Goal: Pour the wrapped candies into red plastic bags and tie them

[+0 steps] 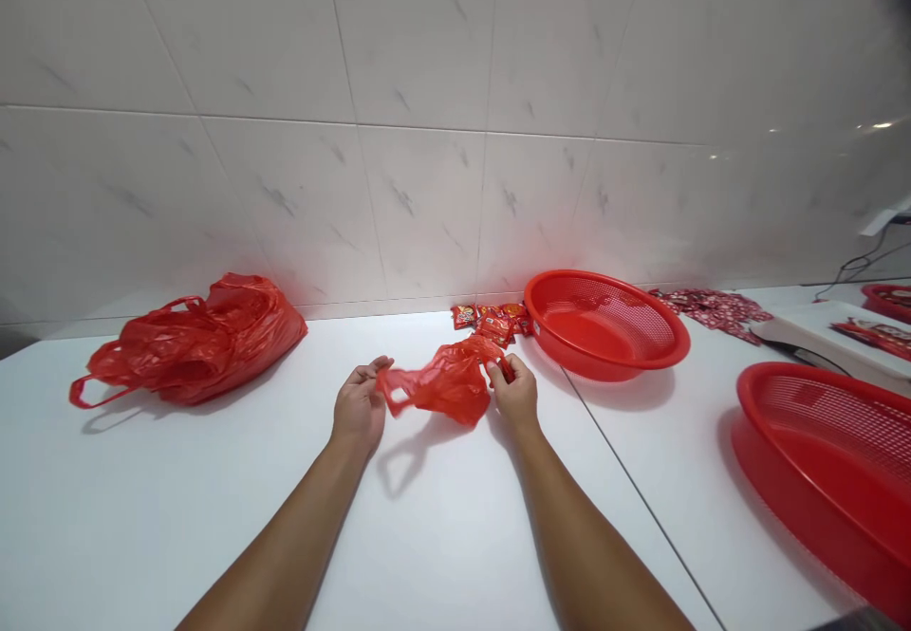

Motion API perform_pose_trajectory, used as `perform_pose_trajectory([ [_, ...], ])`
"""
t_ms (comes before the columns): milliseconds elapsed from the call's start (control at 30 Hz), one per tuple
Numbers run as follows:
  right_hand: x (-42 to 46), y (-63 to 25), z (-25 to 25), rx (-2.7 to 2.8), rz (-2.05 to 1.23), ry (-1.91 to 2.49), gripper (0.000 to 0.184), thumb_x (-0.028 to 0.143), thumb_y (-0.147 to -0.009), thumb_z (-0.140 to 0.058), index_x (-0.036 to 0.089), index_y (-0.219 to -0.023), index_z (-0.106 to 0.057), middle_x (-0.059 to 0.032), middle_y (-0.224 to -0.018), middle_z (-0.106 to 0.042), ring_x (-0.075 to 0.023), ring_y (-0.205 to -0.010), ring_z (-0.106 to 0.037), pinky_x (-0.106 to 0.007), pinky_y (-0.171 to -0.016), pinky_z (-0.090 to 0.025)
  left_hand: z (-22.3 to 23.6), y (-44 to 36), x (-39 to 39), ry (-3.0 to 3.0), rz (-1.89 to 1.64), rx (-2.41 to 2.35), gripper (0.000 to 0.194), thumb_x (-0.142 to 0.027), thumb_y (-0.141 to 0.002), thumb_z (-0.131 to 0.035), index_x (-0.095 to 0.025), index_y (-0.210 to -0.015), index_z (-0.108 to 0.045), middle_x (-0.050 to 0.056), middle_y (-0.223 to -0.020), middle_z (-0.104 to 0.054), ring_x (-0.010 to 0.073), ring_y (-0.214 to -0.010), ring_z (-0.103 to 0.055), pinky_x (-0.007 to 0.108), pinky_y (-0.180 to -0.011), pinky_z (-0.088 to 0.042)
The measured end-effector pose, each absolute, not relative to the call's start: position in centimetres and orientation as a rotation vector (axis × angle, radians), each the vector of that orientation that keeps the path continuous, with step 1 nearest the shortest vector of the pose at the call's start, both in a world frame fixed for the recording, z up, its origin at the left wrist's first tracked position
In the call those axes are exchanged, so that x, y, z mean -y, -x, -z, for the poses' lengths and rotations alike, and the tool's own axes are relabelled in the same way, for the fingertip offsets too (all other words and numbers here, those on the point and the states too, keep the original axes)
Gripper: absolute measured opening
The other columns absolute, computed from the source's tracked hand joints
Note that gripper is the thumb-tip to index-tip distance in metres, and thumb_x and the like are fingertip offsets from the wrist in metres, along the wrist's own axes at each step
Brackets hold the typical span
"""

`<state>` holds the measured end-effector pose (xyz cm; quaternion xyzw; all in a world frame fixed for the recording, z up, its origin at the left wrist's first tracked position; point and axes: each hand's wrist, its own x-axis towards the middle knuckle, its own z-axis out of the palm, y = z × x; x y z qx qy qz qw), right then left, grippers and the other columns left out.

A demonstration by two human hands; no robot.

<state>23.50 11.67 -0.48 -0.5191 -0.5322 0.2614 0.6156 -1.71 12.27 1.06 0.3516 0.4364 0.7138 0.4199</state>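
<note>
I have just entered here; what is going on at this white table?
A person's right hand grips one end of a small red bag above the white table; the left hand is at its handle end, how firmly is unclear. Farther back lie small red packets, with a red basket to their right. A larger red bag lies at the left.

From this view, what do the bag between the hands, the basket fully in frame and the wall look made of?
Bag: thin plastic film, slightly glossy; crumpled, see-through in places.
Basket: likely moulded plastic, smooth, semi-glossy; even red, perforated side.
Wall: tile or panel, can't tell which; marble-look veining, straight seams, glossy glints.
</note>
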Motion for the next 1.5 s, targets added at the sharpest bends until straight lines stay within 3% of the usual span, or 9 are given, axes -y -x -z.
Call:
perform_pose_trajectory([
  [333, -11.1, -23.1, -0.1, 1.277, -0.388, 1.091, 0.037, 0.042, -0.097, -0.052, 0.024, -0.067, -0.04, 0.0051, -0.064, -0.044, -0.0142, -0.061, -0.042, -0.028, -0.061, -0.035, -2.2, -1.6, -7.3, -1.665, -2.111, -1.28, 0.014, -0.019, -0.08, -0.07, -0.022, -0.092, -0.063, 0.002, -0.092, -0.067, 0.0198, -0.094, -0.063, 0.037, -0.093, -0.053],
  [467, -10.9, -22.8, -0.4, 1.267, -0.272, 1.078, 0.043, 0.04, -0.099, -0.055, 0.024, -0.063, -0.036, 0.0049, -0.064, -0.04, -0.0133, -0.06, -0.039, -0.029, -0.06, -0.033, -1.6, -7.1, -2.8, -2.696, -1.7, -0.657, 0.039, -0.001, -0.089, -0.054, -0.019, -0.123, -0.06, 0.01, -0.114, -0.069, 0.022, -0.109, -0.067, 0.038, -0.092, -0.06],
  [567, -10.4, -22.3, -0.8, 1.289, -0.194, 1.032, 0.045, 0.037, -0.1, -0.054, 0.024, -0.063, -0.031, 0.005, -0.065, -0.036, -0.0128, -0.059, -0.037, -0.028, -0.059, -0.032, -0.7, -9.6, -2.7, -2.703, -1.651, -0.973, 0.035, 0.0, -0.097, -0.042, -0.017, -0.124, -0.057, 0.016, -0.126, -0.065, 0.0238, -0.124, -0.064, 0.039, -0.099, -0.06],
  [733, -9.3, -21.2, -1.3, 1.38, -0.011, 0.937, 0.041, 0.026, -0.102, -0.053, 0.024, -0.066, -0.031, 0.0043, -0.066, -0.037, -0.013, -0.06, -0.039, -0.028, -0.058, -0.034, 0.7, -7.2, -5.9, -2.677, -1.335, -1.512, 0.029, -0.013, -0.103, -0.043, -0.016, -0.127, -0.06, 0.015, -0.117, -0.071, 0.0268, -0.106, -0.071, 0.042, -0.09, -0.061],
  [933, -8.2, -19.9, -1.8, 1.426, 0.052, 0.856, 0.037, 0.022, -0.1, -0.056, 0.024, -0.069, -0.036, 0.0021, -0.07, -0.043, -0.0144, -0.064, -0.044, -0.028, -0.06, -0.037, -1.2, -3.7, -7.8, -2.616, -0.965, -2.166, 0.031, -0.008, -0.089, -0.05, -0.015, -0.101, -0.078, 0.018, -0.094, -0.071, 0.0402, -0.111, -0.064, 0.064, -0.106, -0.045],
  [1067, -8.0, -19.5, -1.9, 1.406, -0.007, 0.857, 0.032, 0.023, -0.101, -0.054, 0.024, -0.071, -0.045, -0.0004, -0.073, -0.055, -0.0153, -0.068, -0.054, -0.028, -0.065, -0.045, -2.2, -3.3, -7.9, -2.499, -1.011, -2.331, 0.021, -0.017, -0.082, -0.061, -0.018, -0.089, -0.081, 0.019, -0.124, -0.068, 0.0491, -0.141, -0.041, 0.073, -0.124, -0.018],
  [1267, -8.5, -19.7, -1.7, 1.228, -0.117, 0.97, 0.02, 0.029, -0.101, -0.053, 0.022, -0.083, -0.06, -0.0083, -0.096, -0.072, -0.0212, -0.091, -0.068, -0.037, -0.086, -0.054, -1.6, -4.0, -7.6, -2.542, -0.926, -2.214, 0.031, -0.034, -0.088, -0.066, -0.02, -0.062, -0.074, 0.015, -0.146, -0.061, 0.0497, -0.15, -0.033, 0.07, -0.128, -0.012],
  [1367, -8.2, -19.9, -2.4, 1.117, -0.089, 1.016, 0.012, 0.03, -0.099, -0.054, 0.022, -0.09, -0.058, -0.0116, -0.107, -0.07, -0.0251, -0.103, -0.067, -0.041, -0.089, -0.054, -1.4, -4.1, -7.7, -2.513, -0.856, -2.229, 0.024, -0.042, -0.083, -0.073, -0.02, -0.078, -0.079, 0.017, -0.148, -0.06, 0.0516, -0.151, -0.031, 0.071, -0.126, -0.015],
  [1500, -5.4, -19.6, -4.3, 1.148, 0.204, 0.92, 0.028, 0.028, -0.09, -0.061, 0.024, -0.117, -0.052, -0.0164, -0.127, -0.06, -0.0316, -0.12, -0.06, -0.05, -0.092, -0.052, -0.4, -3.5, -8.0, -2.44, -0.903, -2.206, 0.064, -0.047, -0.076, -0.077, -0.008, -0.126, -0.073, 0.028, -0.157, -0.049, 0.0558, -0.155, -0.019, 0.071, -0.126, -0.012],
])
